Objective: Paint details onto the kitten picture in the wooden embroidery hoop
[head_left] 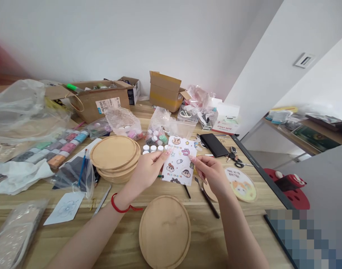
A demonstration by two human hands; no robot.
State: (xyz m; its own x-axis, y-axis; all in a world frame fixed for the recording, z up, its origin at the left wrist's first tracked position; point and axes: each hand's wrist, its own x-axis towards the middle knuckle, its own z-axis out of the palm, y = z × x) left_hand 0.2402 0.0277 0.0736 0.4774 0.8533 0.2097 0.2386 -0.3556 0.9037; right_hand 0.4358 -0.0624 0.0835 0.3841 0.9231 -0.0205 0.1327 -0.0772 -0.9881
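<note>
A white sheet of paper printed with cartoon faces (179, 161) is held up over the middle of the table. My left hand (150, 168) pinches its left edge, thumb on the front. On the right edge, my right hand (211, 172) grips it between thumb and fingers. Below the sheet, near the front of the table, lies a round wooden plate with a raised rim (164, 231). Left of my hands stands a stack of similar wooden plates (115, 153). A palette knife (207, 198) rests beside my right wrist.
Small white-capped jars (153, 148) stand behind the sheet. A black phone-like slab (214, 145), scissors (242, 164) and a painted round board (241, 185) lie to the right. Cardboard boxes (165, 91) line the wall. On the left are paint bottles (66, 147) and a flower drawing (65, 208).
</note>
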